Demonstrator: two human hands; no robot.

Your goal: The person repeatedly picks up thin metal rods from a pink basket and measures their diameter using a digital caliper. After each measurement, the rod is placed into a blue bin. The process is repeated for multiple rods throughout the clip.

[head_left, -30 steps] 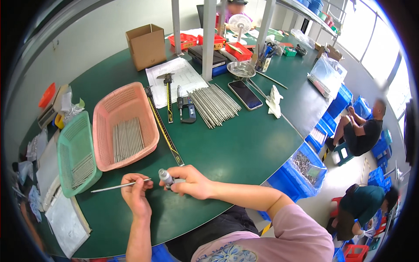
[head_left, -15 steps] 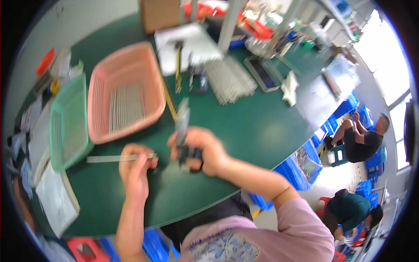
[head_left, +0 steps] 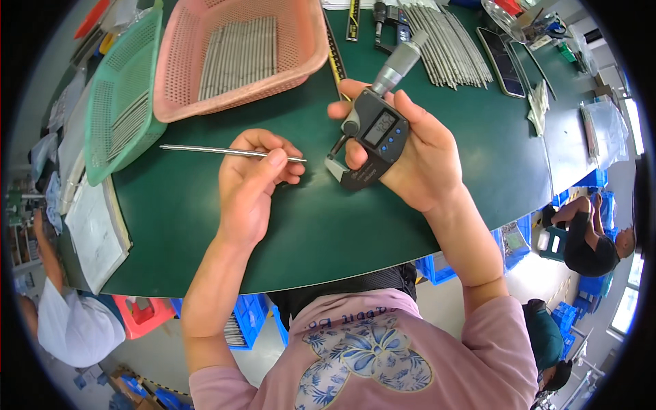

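Observation:
A thin metal rod [head_left: 198,148] is pinched between the thumb and fingers of my left hand [head_left: 244,188]. It lies nearly level, its long end pointing left and its short tip just past my fingertips. My right hand [head_left: 430,154] grips a digital micrometer [head_left: 377,137], with its screen and blue buttons facing up and its silver thimble pointing away to the upper right. The micrometer's measuring gap faces the rod's tip, and the two are apart. Beyond my left hand stands a pink basket [head_left: 239,101] with a row of metal rods [head_left: 239,58] in it.
A green basket [head_left: 102,150] with some rods stands at the left, papers [head_left: 99,232] nearer me. At the back lie another micrometer [head_left: 391,27], a bundle of rods [head_left: 447,48], a phone [head_left: 501,61] and a white cloth [head_left: 538,109]. Other people sit beyond both sides.
The view has shifted, so the table's things appear elsewhere. My right hand has turned the micrometer so its screen shows. Both hands still hold the same things.

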